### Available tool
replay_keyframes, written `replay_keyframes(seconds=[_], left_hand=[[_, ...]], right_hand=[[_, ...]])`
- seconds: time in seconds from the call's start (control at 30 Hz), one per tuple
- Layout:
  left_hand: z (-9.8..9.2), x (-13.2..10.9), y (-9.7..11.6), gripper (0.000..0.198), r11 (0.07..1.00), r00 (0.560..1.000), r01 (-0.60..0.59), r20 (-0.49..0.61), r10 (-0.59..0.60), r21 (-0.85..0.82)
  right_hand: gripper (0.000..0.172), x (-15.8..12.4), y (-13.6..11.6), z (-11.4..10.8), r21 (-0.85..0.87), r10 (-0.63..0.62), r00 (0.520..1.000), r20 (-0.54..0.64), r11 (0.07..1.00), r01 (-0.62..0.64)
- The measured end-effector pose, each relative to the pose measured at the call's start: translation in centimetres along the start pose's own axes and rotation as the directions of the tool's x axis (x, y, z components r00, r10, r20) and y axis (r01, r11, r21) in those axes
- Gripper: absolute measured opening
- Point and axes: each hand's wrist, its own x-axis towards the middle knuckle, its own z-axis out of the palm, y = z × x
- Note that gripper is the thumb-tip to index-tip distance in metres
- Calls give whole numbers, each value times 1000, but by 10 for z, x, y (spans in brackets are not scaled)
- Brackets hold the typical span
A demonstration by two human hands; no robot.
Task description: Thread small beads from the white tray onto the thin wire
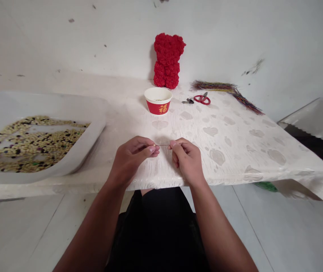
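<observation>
My left hand (139, 153) pinches a tiny pale bead (154, 145) between thumb and fingertips. From the bead a thin dark wire (163, 145) runs level to my right hand (186, 155), whose thumb and forefinger are pressed together on its other end. Both hands hover just above the front part of the table, a short way apart. Beyond them stands a red and white paper bowl (158, 108) with some small bits inside, too small to tell. To the left, a white tub (95, 126) holds a great many pale and dark beads (42, 145).
A red rose bear (167, 62) stands against the wall behind the bowl. Red-handled scissors (202, 99) and a small dark metal item (188, 101) lie right of the bowl. Bundles of coloured wires (215, 85) lie at the back right. A patterned cloth (226, 136) covers the table.
</observation>
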Motion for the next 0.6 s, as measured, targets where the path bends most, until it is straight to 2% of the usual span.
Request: replay_keyframes(seconds=[0.6], left_hand=[[-2, 0, -1, 12, 999, 1000, -10, 21, 9, 37]], right_hand=[[28, 1, 0, -1, -6, -5, 1000, 12, 1000, 6]])
